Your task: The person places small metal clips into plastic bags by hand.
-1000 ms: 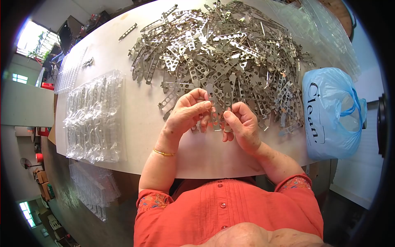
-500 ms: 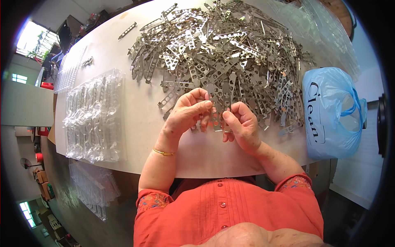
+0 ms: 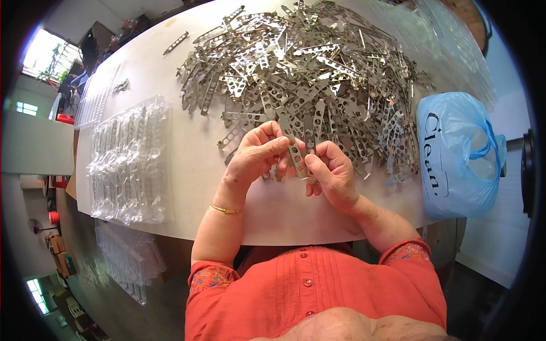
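Observation:
Close to the table's front edge, my left hand [image 3: 260, 152] pinches a flat metal strip [image 3: 295, 153] with a row of round holes. My right hand [image 3: 331, 171] is closed on a second metal strip [image 3: 309, 135], held beside the first. The two strips stand near each other, and their lower ends come close together between my hands. Just beyond my fingers lies a large heap of similar perforated metal pieces [image 3: 273, 62], which partly blends with the upper ends of the held strips.
Clear plastic trays [image 3: 128, 162] with wrapped strips lie at the left, near an empty-looking clear tray [image 3: 96, 99]. A blue plastic bag [image 3: 458, 156] sits at the right edge. Clear plastic sheets [image 3: 449, 48] lie at the back right. One loose strip [image 3: 176, 43] lies apart.
The strip in my left hand has tilted, its upper end going left and its lower end right. Both hands have stayed nearly in place.

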Demonstrator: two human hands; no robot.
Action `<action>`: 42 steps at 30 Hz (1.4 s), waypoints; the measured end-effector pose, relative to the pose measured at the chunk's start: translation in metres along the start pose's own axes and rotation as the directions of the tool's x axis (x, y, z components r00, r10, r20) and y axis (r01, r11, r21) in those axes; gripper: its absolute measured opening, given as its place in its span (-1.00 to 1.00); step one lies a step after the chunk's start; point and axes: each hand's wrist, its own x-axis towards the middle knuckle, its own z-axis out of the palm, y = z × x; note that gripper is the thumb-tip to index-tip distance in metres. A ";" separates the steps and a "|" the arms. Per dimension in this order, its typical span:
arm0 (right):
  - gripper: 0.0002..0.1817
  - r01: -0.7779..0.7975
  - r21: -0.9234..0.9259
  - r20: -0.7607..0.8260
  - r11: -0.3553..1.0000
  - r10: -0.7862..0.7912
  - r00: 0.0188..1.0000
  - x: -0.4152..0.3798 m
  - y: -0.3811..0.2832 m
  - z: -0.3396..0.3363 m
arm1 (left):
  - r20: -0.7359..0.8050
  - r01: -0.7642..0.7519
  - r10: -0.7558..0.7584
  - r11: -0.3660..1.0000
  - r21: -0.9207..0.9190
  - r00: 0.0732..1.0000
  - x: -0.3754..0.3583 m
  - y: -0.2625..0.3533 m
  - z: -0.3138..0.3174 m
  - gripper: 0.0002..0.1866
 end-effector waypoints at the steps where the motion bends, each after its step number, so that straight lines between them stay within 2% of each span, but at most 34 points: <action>1: -0.87 0.000 -0.001 0.005 1.000 0.000 1.000 0.000 0.000 0.000 | 0.019 0.006 -0.006 1.000 0.009 1.000 0.000 0.000 -0.001 -0.90; 7: -0.87 0.001 -0.007 0.024 1.000 -0.001 1.000 0.001 0.005 -0.001 | -0.032 -0.047 0.049 0.997 0.068 0.998 0.000 -0.001 0.000 -0.86; 9: -0.87 -0.023 -0.011 -0.018 1.000 0.023 1.000 0.000 0.000 0.004 | -0.024 -0.047 0.048 0.998 0.050 0.999 0.000 -0.001 0.002 -0.84; 13: -0.87 0.000 -0.007 0.022 1.000 0.000 1.000 0.001 0.005 0.000 | 0.005 -0.069 0.069 0.996 0.065 0.998 0.001 -0.003 0.001 -0.85; 20: -0.88 -0.031 -0.002 0.004 1.000 0.031 1.000 0.000 0.001 0.003 | -0.040 -0.062 0.062 0.998 0.005 0.997 0.000 -0.002 0.003 -0.79; 22: -0.88 -0.033 0.016 -0.001 0.999 0.033 0.999 0.001 0.001 0.003 | -0.011 -0.050 0.051 0.996 0.079 0.999 -0.001 0.001 0.004 -0.78; 25: -0.87 -0.036 -0.010 0.005 0.999 0.036 0.999 0.001 0.002 0.001 | -0.034 -0.080 0.083 0.994 0.077 0.996 -0.002 0.001 0.009 -0.82; 34: -0.87 0.030 0.017 0.005 0.999 -0.030 1.000 0.001 0.009 -0.004 | -0.010 -0.070 0.071 0.993 0.098 0.997 0.000 -0.001 0.003 -0.89; 37: -0.91 0.086 0.010 0.039 0.996 -0.086 0.996 0.002 0.015 -0.008 | -0.009 -0.072 0.074 0.991 0.110 0.997 -0.001 0.002 0.008 -0.91; 39: -0.95 0.204 0.007 0.029 0.979 -0.204 0.979 0.003 0.018 -0.005 | -0.003 -0.076 0.077 0.992 0.105 0.997 -0.001 0.002 0.009 -0.91; 42: -0.97 0.202 0.061 0.005 0.977 -0.203 0.979 0.001 0.011 0.000 | -0.004 -0.082 0.082 0.992 0.098 0.997 -0.001 -0.001 0.005 -0.93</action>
